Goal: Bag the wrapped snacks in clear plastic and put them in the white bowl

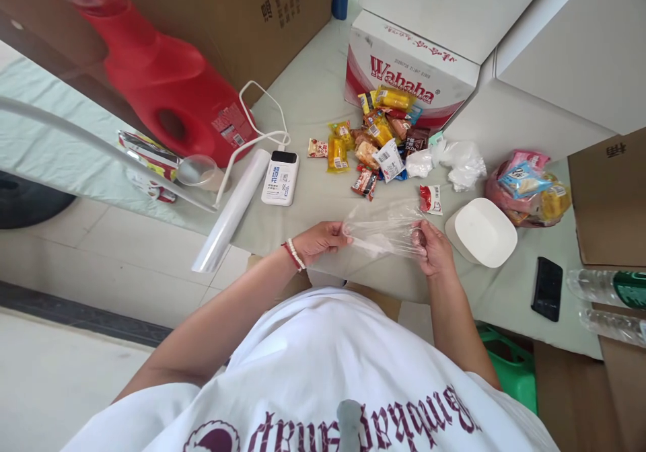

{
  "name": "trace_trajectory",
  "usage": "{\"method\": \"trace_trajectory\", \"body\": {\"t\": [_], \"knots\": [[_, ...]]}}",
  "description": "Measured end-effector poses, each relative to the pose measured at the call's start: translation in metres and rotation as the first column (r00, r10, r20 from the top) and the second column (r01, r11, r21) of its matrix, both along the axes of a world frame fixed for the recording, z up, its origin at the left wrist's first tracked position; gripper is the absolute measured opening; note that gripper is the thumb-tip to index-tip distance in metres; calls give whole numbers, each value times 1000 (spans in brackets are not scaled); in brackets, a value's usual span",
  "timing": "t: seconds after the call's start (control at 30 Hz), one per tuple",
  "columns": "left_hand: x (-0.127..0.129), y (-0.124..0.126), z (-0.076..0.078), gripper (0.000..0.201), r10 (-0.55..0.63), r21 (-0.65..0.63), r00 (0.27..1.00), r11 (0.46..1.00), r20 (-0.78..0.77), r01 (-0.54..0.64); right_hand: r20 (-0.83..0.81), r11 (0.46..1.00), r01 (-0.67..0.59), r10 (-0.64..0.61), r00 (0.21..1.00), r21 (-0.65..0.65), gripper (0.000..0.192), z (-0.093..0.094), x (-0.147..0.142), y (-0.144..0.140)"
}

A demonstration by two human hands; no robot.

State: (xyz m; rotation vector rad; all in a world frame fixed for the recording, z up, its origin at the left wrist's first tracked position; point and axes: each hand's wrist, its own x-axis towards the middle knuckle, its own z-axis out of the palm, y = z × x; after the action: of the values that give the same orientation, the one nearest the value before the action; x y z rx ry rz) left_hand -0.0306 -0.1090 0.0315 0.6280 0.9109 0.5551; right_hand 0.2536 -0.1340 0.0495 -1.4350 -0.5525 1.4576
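Observation:
A clear plastic bag (383,230) is stretched between my two hands, just above the table's front edge. My left hand (323,240) pinches its left end; a beaded bracelet circles that wrist. At the opposite end my right hand (434,245) grips the film, with the fingertips partly behind it. Beyond the bag lies a heap of wrapped snacks (381,132) in yellow, brown and white packets. One small red-and-white packet (430,199) sits apart, close to my right hand. To the right of it stands a white oval container (485,231).
A white power bank (279,184) with a cable and a clear plastic roll (232,210) lie on the left, near a large red jug (171,82). Rightward are crumpled white bags (463,164), a snack-filled bowl (532,186), a phone (548,288) and bottles (605,286). A Wahaha carton (414,68) stands behind.

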Motion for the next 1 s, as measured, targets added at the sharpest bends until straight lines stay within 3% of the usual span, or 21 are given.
{"method": "trace_trajectory", "body": {"t": [0.2,0.37,0.53,0.63,0.7,0.77,0.87,1.0], "knots": [[-8,1,4,47,252,-58,953,968,169,-246,-12,998,-44,44,999,-35,53,-13,7,20],[2,1,-9,49,366,-76,931,929,22,-363,-61,1000,12,-14,998,-27,55,-16,5,29],[10,2,-14,46,446,-46,895,894,-15,-446,-123,999,-4,9,992,44,73,-19,-11,7],[15,1,-16,44,432,-51,902,900,-23,-433,-15,998,58,-58,998,4,78,-24,-24,-4],[13,1,-16,44,401,-50,915,914,-49,-403,50,997,76,-74,996,-22,65,-24,-24,-6],[8,3,-15,45,366,-34,927,929,-78,-370,104,999,12,-7,995,-48,52,-18,-16,-7],[-3,9,-8,49,281,-7,956,959,-77,-283,149,991,-103,116,982,-90,47,-6,3,-11],[-6,15,1,53,247,-5,968,969,-47,-248,133,992,-74,87,987,-98,47,2,10,-20]]}}
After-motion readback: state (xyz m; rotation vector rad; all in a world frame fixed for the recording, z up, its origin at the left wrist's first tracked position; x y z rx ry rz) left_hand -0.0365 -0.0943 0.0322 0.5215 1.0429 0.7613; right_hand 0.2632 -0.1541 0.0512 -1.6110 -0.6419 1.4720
